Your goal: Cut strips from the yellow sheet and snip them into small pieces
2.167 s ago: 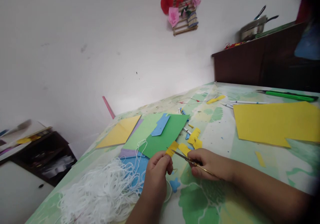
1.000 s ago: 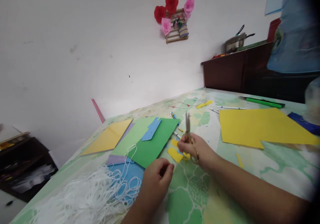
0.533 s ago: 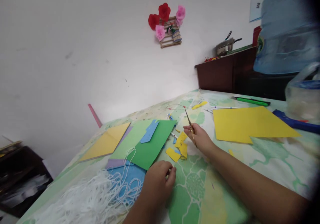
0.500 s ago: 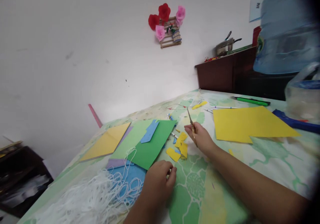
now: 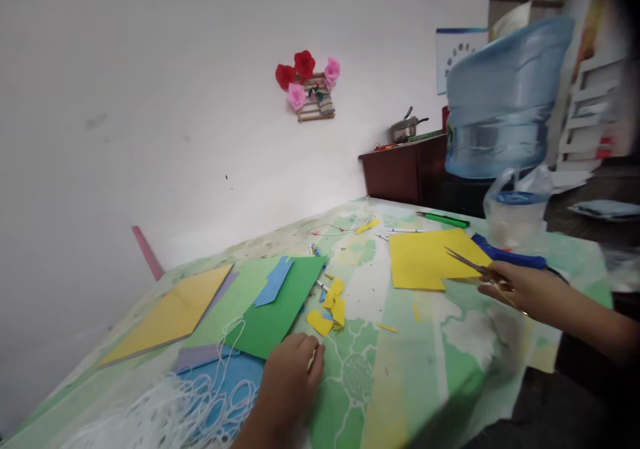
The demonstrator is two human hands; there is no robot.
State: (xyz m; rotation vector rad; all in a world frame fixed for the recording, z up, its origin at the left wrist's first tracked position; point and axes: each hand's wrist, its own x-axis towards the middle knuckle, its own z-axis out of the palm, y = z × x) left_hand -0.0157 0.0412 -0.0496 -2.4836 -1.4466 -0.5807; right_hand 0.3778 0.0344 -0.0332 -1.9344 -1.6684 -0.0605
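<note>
- Pinched in the right hand (image 5: 520, 290), a pair of thin scissors (image 5: 473, 267) points its blades left over the corner of the big yellow sheet (image 5: 429, 259); the fingers are curled round the handles, and the blades look shut or nearly so, though blur keeps that unsure.
- Left hand (image 5: 287, 382) rests knuckles-up on the table (image 5: 450, 362) near the front edge, fingers bent and closed on a small pale bit that is too small to name.
- Just beyond the left hand lie yellow paper scraps (image 5: 330, 309), close beside the green sheet (image 5: 273, 309), which carries a blue cut-out (image 5: 273, 282).
- An orange-yellow sheet (image 5: 170, 312) lies further left, with a purple sheet (image 5: 197, 355) and a blue sheet (image 5: 225, 379) nearer the front.
- White string (image 5: 165, 409) is heaped over the blue sheet, right by the left wrist, and runs out of the bottom edge.
- Behind the right hand stand a plastic tub (image 5: 513, 215) in a clear bag, a blue strip (image 5: 510, 257) and a large water bottle (image 5: 500, 102).
- Pens and a green cutter (image 5: 443, 219) lie at the far side of the table.
- Paper flowers (image 5: 305, 82) hang on the wall.
- Both forearms are cut off by the frame, and the right side is smeared by motion.
</note>
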